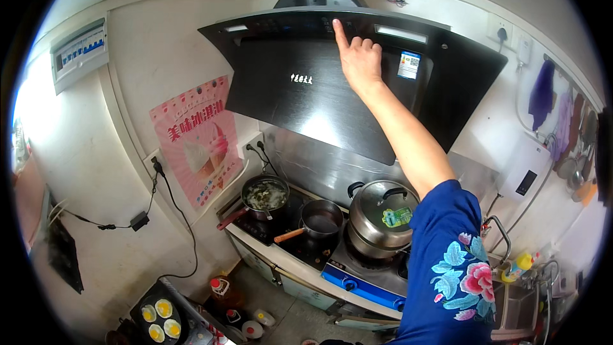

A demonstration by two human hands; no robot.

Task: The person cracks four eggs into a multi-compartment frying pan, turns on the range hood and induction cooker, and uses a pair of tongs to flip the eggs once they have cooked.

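With its index finger extended and the other fingers curled, my right hand [362, 62] is at the control strip along the top of a black range hood [287, 100]. The fingertip appears to touch the panel, and nothing is held. My left hand is out of view. Below the hood stands a lidded steel steamer pot [376, 237] on a gas stove with a blue front [361, 290]. Left of it sits a small dark saucepan [322, 219] with a wooden handle. Farther left, a red-handled pan [266, 196] holds bubbling, foamy liquid with pieces in it.
Several fried eggs [164, 308] lie in a dark pan at lower left. Bottles [220, 287] stand on the floor. Power cords [191, 235] hang on the left wall. A sink [517, 309] with a faucet [500, 230] and a water heater [523, 167] are at right.
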